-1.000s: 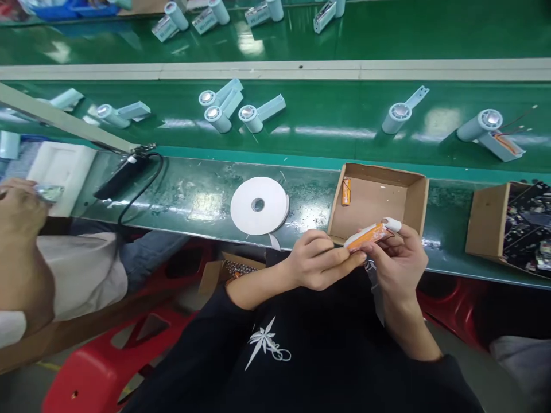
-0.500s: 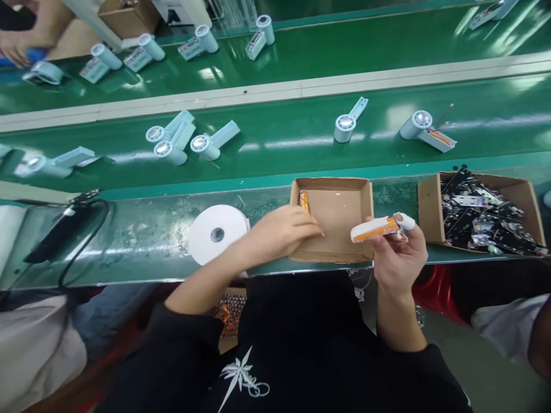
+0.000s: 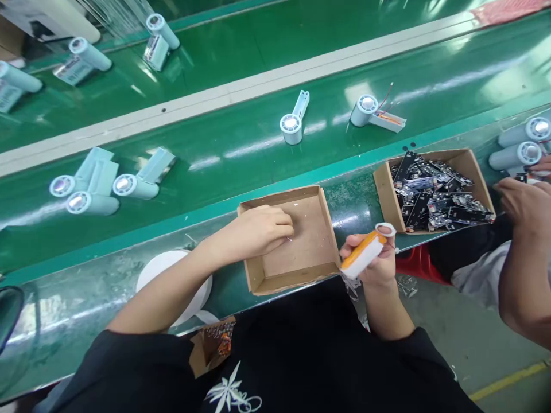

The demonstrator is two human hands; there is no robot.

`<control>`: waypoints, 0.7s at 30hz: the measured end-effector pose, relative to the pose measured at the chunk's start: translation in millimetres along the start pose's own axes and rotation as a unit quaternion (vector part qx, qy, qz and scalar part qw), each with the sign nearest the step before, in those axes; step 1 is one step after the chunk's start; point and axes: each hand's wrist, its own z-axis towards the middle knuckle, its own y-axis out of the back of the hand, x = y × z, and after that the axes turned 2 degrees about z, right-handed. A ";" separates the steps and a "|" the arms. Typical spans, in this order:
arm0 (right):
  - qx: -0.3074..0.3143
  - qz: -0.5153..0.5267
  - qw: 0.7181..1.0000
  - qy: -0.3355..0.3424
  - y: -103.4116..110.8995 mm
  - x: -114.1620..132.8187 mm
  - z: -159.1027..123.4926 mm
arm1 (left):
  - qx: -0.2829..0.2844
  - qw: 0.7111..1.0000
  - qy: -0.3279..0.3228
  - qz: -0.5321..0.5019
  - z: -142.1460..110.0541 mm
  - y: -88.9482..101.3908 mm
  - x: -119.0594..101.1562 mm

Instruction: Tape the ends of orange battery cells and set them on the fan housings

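Observation:
My right hand (image 3: 379, 261) is closed around an orange battery (image 3: 360, 246) with a white strip along its side, tilted up at the box's right edge. A white band circles one fingertip of that hand. My left hand (image 3: 269, 229) reaches into the shallow cardboard box (image 3: 297, 275), its fingers curled together at the box's left side. Whatever sits beneath those fingers is hidden; a small pale tip shows beside them. Under my left forearm lies a white roll (image 3: 161, 267) of tape or pads, partly covered.
To the right, a cardboard box (image 3: 390, 198) holds many black circuit boards. Light-blue handheld fan bodies (image 3: 291, 129) lie along the green conveyor (image 3: 241, 137). A co-worker's hands (image 3: 523, 201) handle fans at far right. Below the bench edge stands another carton (image 3: 200, 353).
The view has swung, so the bench now slants. My left hand has moved over the spot where an orange battery showed in the box. My right hand has turned its battery, orange side up.

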 end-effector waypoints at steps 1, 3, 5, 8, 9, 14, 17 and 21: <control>-0.005 0.013 0.999 -0.030 3.0 0.5 0.9 | 0.006 1.000 -0.002 -0.006 0.2 -2.2 1.1; -0.014 0.026 0.996 -0.081 8.0 0.3 3.0 | 0.014 1.000 -0.013 -0.017 -0.1 -6.5 3.3; -0.018 0.034 0.994 -0.101 11.1 -1.4 5.1 | 0.010 1.000 -0.021 -0.014 -0.4 -9.7 4.5; -0.008 0.048 0.994 -0.096 12.5 -5.0 6.7 | -0.024 1.000 -0.017 -0.001 -1.1 -10.8 3.1; 0.000 0.058 0.994 -0.092 12.5 -6.1 6.6 | -0.038 0.999 -0.011 -0.002 -1.5 -10.4 1.8; 0.063 0.080 0.994 -0.050 10.5 -10.1 1.9 | -0.079 0.997 0.008 0.004 -7.5 -9.1 -10.2; 0.076 0.018 0.997 0.015 4.6 -9.8 -2.6 | -0.061 0.997 0.042 0.016 -15.3 -9.8 -22.0; 0.138 -0.080 0.976 0.145 -9.9 -5.4 -9.9 | -0.058 0.993 0.099 0.018 -30.5 -11.6 -40.5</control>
